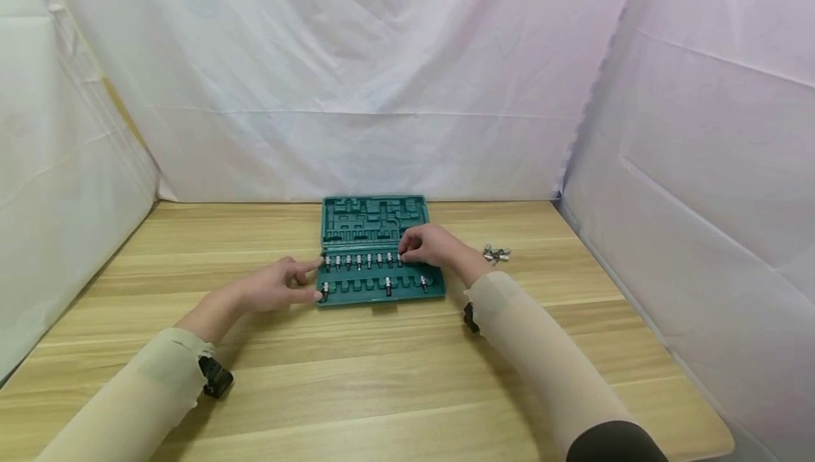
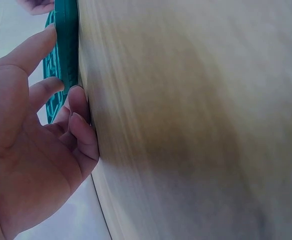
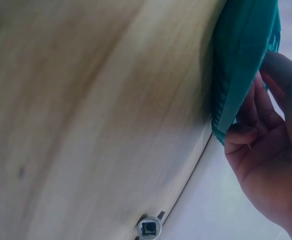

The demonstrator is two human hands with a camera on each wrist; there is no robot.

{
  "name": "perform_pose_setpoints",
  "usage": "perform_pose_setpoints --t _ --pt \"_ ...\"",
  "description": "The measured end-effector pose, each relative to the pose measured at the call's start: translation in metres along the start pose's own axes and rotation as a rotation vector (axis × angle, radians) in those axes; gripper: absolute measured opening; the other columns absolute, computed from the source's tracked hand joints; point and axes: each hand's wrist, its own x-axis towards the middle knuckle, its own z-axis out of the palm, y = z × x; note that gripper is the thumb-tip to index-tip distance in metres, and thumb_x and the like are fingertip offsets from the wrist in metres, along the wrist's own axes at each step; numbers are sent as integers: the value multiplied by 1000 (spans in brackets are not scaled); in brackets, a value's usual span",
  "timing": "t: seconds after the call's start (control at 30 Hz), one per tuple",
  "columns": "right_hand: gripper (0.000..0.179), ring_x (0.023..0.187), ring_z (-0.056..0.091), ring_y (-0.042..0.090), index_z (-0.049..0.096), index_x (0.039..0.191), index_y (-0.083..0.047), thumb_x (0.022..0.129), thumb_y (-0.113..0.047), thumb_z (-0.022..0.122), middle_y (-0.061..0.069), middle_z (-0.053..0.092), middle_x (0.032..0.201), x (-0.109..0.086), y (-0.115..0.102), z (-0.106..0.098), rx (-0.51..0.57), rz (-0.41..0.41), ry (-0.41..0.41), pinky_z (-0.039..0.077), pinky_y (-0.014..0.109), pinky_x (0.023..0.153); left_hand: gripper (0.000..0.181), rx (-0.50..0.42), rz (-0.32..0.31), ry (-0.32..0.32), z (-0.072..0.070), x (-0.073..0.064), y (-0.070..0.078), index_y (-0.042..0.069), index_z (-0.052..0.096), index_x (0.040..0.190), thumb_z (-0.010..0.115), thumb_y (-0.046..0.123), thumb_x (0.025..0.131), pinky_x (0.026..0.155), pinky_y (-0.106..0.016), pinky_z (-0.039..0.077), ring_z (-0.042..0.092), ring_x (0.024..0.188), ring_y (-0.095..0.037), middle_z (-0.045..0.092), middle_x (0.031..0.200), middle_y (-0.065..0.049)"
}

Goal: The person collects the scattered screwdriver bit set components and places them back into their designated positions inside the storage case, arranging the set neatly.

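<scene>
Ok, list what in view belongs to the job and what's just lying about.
Apparently part of the job:
open green socket-bit case
socket bits seated in its rows
loose socket bits, right of the case
left hand, touching its left edge
right hand, at the back row's right end

Only surroundings:
wood-grain table
white sheeting

I see no unrelated loose object.

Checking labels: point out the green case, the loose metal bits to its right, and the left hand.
Green case (image 1: pixel 356 298): head view, front edge of its lower half.
Loose metal bits (image 1: pixel 500 255): head view, middle of the pile.
Left hand (image 1: pixel 272 287): head view, back of the hand.
</scene>
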Motion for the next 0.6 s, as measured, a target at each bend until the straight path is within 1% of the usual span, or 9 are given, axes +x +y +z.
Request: perform_pose_setpoints --t 0.17,0.4,0.6 --pt "8 99 69 16 79 114 -20 107 -23 76 1 76 107 -1 1 0 1 6 -12 58 40 93 86 -1 1 -2 0 0 0 15 34 173 75 47 105 88 -40 48 53 107 -27 54 125 -17" --pt "20 101 68 16 78 121 -20 104 -31 79 0 75 110 -1 3 -2 13 11 -47 57 40 94 86 -5 3 -2 0 1 1 16 33 174 75 46 105 87 -39 48 52 106 -26 54 124 -16" --pt "22 99 67 17 75 121 -19 103 -28 81 1 73 108 -1 -2 -2 4 19 -63 56 38 90 85 -7 -4 -6 -1 0 1 16 34 174 75 46 105 88 -39 48 54 108 -27 54 127 -17"
